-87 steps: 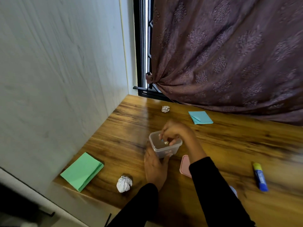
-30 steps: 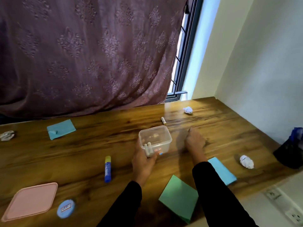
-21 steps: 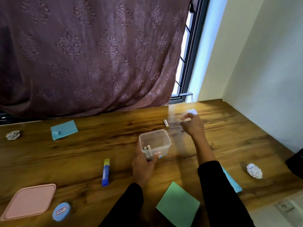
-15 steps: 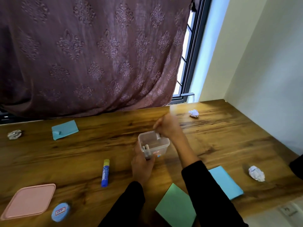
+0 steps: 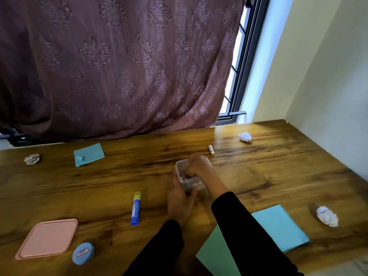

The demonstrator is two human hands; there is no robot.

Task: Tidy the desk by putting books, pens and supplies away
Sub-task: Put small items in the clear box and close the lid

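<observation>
A small clear plastic container [image 5: 192,183] stands on the wooden desk [image 5: 278,176], with small whitish pieces inside. My left hand [image 5: 179,198] grips its near side. My right hand [image 5: 198,166] hangs over the container with its fingertips curled down into it; what they hold is hidden. A short white stick with a yellow tip [image 5: 211,150] lies just behind the container. To the left of my left hand lies a blue glue stick with a yellow cap [image 5: 135,208].
A pink lid [image 5: 47,238] and a round blue tin [image 5: 83,253] lie front left. Blue paper [image 5: 88,154] and a crumpled ball [image 5: 31,159] sit back left. More crumpled balls [image 5: 245,137] [image 5: 326,216], a blue pad [image 5: 282,226] and green paper [image 5: 215,253] lie right. Curtain behind.
My right hand reached toward the back right of the desk, came back over the container and now dips its fingers into it. My left hand kept hold of the container.
</observation>
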